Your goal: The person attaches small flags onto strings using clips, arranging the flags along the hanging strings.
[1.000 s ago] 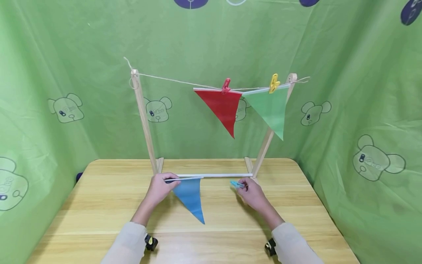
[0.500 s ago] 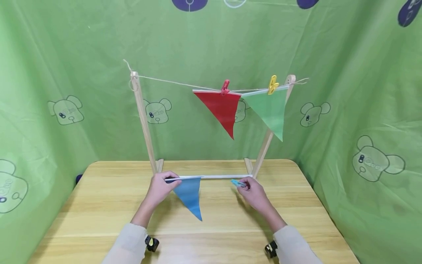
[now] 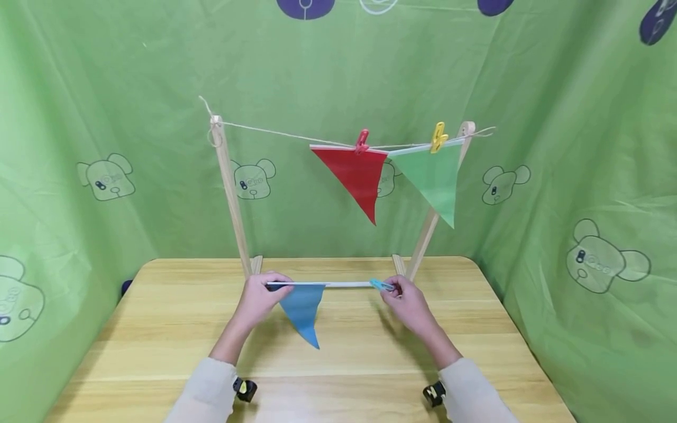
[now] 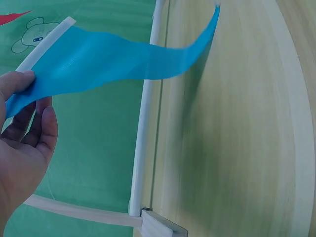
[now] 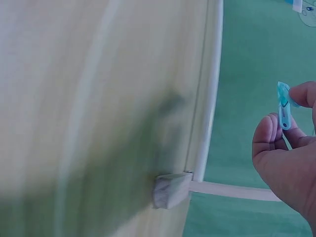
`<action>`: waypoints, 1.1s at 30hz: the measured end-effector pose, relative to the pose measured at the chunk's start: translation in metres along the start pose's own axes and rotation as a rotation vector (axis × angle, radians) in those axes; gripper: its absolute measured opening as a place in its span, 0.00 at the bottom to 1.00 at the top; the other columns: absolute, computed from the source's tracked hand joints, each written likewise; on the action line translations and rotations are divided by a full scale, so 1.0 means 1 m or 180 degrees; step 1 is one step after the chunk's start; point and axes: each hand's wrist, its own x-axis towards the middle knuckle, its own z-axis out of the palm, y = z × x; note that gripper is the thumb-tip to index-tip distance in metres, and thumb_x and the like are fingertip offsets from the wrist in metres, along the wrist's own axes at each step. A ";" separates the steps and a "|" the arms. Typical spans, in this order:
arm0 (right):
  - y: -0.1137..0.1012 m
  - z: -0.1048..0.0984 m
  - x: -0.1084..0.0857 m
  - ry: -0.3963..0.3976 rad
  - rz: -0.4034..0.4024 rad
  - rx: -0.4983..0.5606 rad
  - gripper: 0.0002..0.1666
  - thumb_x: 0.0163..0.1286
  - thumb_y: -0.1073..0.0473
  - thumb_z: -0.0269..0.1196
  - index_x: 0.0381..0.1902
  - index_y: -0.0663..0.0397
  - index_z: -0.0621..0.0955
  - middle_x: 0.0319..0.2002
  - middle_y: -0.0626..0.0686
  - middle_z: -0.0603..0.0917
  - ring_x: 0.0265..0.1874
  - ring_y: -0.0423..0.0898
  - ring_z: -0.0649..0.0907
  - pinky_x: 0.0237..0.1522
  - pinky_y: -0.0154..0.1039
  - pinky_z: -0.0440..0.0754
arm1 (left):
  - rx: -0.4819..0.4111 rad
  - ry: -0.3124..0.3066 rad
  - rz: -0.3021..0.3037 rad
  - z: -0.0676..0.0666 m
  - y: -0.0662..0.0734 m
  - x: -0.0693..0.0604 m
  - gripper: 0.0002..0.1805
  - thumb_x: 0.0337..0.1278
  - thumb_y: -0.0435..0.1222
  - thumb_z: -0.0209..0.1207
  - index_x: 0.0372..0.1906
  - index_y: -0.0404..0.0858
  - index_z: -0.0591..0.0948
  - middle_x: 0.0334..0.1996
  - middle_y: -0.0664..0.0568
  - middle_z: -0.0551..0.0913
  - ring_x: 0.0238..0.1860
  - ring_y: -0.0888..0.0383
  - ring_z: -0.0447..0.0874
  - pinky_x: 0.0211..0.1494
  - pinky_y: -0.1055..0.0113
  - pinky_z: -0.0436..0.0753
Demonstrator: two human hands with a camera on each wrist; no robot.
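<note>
My left hand (image 3: 260,298) pinches a blue triangular pennant (image 3: 304,311) by the left end of its white top edge. In the left wrist view the pennant's cloth (image 4: 108,59) spreads out from thumb and fingers, its tip curling. My right hand (image 3: 409,302) holds a light-blue clothespin (image 3: 378,284) between thumb and fingers. The right wrist view shows the clothespin (image 5: 284,106) apart from the pennant. Above both hands a string (image 3: 275,131) carries a red pennant (image 3: 357,176) under a red clothespin (image 3: 362,141) and a green pennant (image 3: 436,179) under a yellow clothespin (image 3: 438,138).
The string is tied between a left wooden post (image 3: 230,194) and a right wooden post (image 3: 423,244). A white bar (image 3: 346,285) joins the posts low down. The frame stands on a wooden table (image 3: 338,352), with a green curtain (image 3: 328,70) behind and at the sides.
Both hands have risen slightly, the right with the clothespin, now level with the white bar in the head view. The blue pennant's tip has swung up and left.
</note>
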 end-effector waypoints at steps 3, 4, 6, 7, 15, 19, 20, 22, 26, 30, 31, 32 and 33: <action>-0.004 -0.002 0.003 -0.0016 -0.0026 0.0051 0.14 0.74 0.58 0.64 0.53 0.58 0.78 0.40 0.53 0.77 0.39 0.46 0.75 0.36 0.31 0.78 | -0.0049 -0.0027 0.0056 -0.001 0.002 0.001 0.04 0.56 0.30 0.72 0.37 0.39 0.91 0.37 0.48 0.91 0.41 0.58 0.87 0.44 0.71 0.84; -0.006 -0.003 0.004 -0.0017 -0.0035 0.0055 0.14 0.74 0.58 0.64 0.53 0.58 0.78 0.40 0.53 0.76 0.38 0.46 0.75 0.35 0.31 0.77 | -0.0067 -0.0029 0.0064 -0.001 0.002 0.001 0.04 0.56 0.31 0.72 0.37 0.40 0.91 0.37 0.48 0.91 0.41 0.59 0.86 0.44 0.72 0.84; -0.009 -0.004 0.004 -0.0004 -0.0071 0.0069 0.15 0.74 0.58 0.64 0.53 0.59 0.78 0.39 0.53 0.76 0.38 0.46 0.75 0.34 0.30 0.77 | -0.0106 -0.0030 0.0075 -0.001 0.004 0.002 0.04 0.56 0.30 0.72 0.37 0.40 0.91 0.37 0.48 0.91 0.41 0.60 0.86 0.43 0.72 0.84; -0.011 -0.005 0.005 0.0009 -0.0098 0.0072 0.15 0.74 0.58 0.65 0.53 0.59 0.78 0.39 0.53 0.77 0.38 0.46 0.75 0.34 0.30 0.77 | -0.0128 -0.0024 0.0077 -0.002 0.005 0.002 0.04 0.56 0.30 0.72 0.37 0.40 0.91 0.37 0.47 0.91 0.40 0.60 0.86 0.43 0.71 0.84; -0.035 -0.011 0.007 0.0054 -0.0208 0.0158 0.15 0.73 0.56 0.65 0.53 0.58 0.79 0.40 0.55 0.79 0.39 0.48 0.77 0.37 0.32 0.80 | -0.0264 0.0039 0.0009 -0.004 0.014 0.004 0.05 0.57 0.30 0.72 0.38 0.38 0.90 0.39 0.44 0.90 0.37 0.60 0.84 0.39 0.71 0.83; -0.045 -0.015 0.009 0.0080 -0.0243 0.0156 0.16 0.73 0.57 0.66 0.53 0.58 0.79 0.40 0.55 0.79 0.39 0.47 0.78 0.38 0.31 0.81 | -0.0219 0.0038 -0.0014 -0.004 0.018 0.005 0.04 0.58 0.29 0.71 0.39 0.36 0.90 0.40 0.42 0.90 0.36 0.61 0.83 0.38 0.72 0.83; -0.047 -0.016 0.009 0.0087 -0.0257 0.0148 0.16 0.73 0.57 0.66 0.53 0.58 0.79 0.40 0.55 0.79 0.39 0.47 0.77 0.38 0.31 0.81 | -0.0198 0.0037 -0.0017 -0.004 0.020 0.006 0.04 0.58 0.29 0.71 0.39 0.35 0.90 0.40 0.42 0.90 0.37 0.62 0.83 0.39 0.72 0.83; -0.052 -0.018 0.010 0.0087 -0.0289 0.0132 0.16 0.73 0.57 0.66 0.53 0.58 0.79 0.40 0.55 0.79 0.39 0.47 0.77 0.37 0.30 0.81 | -0.0198 0.0028 -0.0012 -0.004 0.027 0.004 0.05 0.58 0.27 0.70 0.39 0.33 0.90 0.41 0.40 0.90 0.37 0.63 0.84 0.40 0.73 0.83; -0.061 -0.021 0.011 0.0066 -0.0356 0.0143 0.17 0.73 0.57 0.65 0.55 0.60 0.79 0.41 0.55 0.79 0.39 0.48 0.77 0.37 0.30 0.80 | -0.0264 0.0041 0.0026 -0.007 0.049 0.000 0.06 0.59 0.26 0.69 0.40 0.29 0.89 0.41 0.37 0.89 0.39 0.66 0.84 0.42 0.74 0.83; -0.072 -0.025 0.012 0.0087 -0.0446 0.0172 0.18 0.73 0.58 0.65 0.56 0.62 0.79 0.42 0.56 0.79 0.40 0.47 0.77 0.38 0.29 0.80 | -0.0370 0.0133 0.0079 -0.007 0.044 0.004 0.07 0.59 0.29 0.71 0.40 0.31 0.90 0.41 0.39 0.90 0.40 0.65 0.83 0.43 0.74 0.82; -0.074 -0.026 0.013 0.0101 -0.0472 0.0188 0.18 0.73 0.59 0.66 0.56 0.62 0.79 0.42 0.56 0.79 0.40 0.47 0.77 0.38 0.29 0.80 | -0.0405 0.0152 0.0097 -0.007 0.041 0.006 0.07 0.59 0.31 0.71 0.41 0.32 0.90 0.41 0.40 0.90 0.41 0.64 0.83 0.42 0.74 0.82; -0.077 -0.027 0.013 0.0116 -0.0497 0.0205 0.18 0.73 0.59 0.66 0.56 0.62 0.79 0.42 0.56 0.79 0.40 0.47 0.77 0.38 0.28 0.80 | -0.0444 0.0175 0.0087 -0.007 0.039 0.007 0.07 0.59 0.32 0.72 0.41 0.33 0.91 0.41 0.40 0.90 0.41 0.63 0.82 0.42 0.74 0.81; -0.079 -0.027 0.014 0.0121 -0.0512 0.0213 0.18 0.73 0.59 0.66 0.56 0.62 0.79 0.42 0.56 0.79 0.40 0.47 0.77 0.38 0.28 0.80 | -0.0482 0.0196 0.0075 -0.008 0.036 0.009 0.08 0.58 0.33 0.72 0.41 0.34 0.91 0.40 0.41 0.89 0.41 0.62 0.81 0.41 0.74 0.81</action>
